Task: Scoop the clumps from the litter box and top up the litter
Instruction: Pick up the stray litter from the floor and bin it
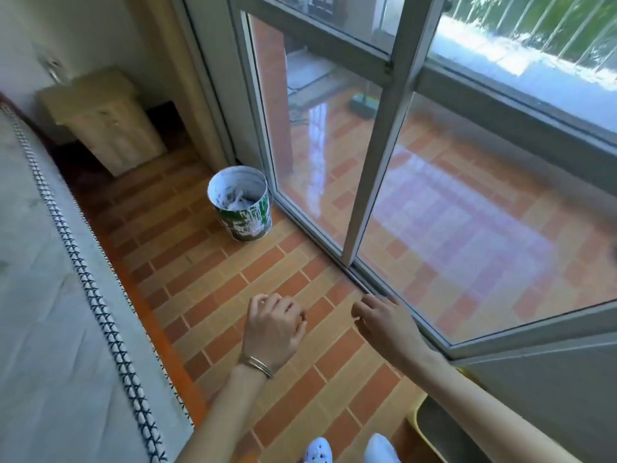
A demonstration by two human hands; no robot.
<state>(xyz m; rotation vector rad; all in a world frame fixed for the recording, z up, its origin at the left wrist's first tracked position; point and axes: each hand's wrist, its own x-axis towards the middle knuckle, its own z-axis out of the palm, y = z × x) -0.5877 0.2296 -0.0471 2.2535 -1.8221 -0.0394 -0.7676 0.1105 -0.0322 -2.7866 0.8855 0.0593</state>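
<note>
Hands are empty and apart above the tiled floor [207,295]. The left hand [273,325] has loosely curled fingers gripping nothing. The right hand [384,324] reaches forward with relaxed fingers, close to the door track [364,289] at the floor's right edge; whether it touches the track I cannot tell.

What looks like the litter box [411,424], a yellow-rimmed tray with grey fill, sits at the floor's near right corner, mostly cut off by the frame and partly behind the right forearm. A bucket [242,203] stands at the floor's far edge, just beside the sliding door [377,162].

No scoop or litter bag is visible, so scooping seems not yet begun. The next move likely calls for finding a scoop, then turning down toward the tray.
</note>
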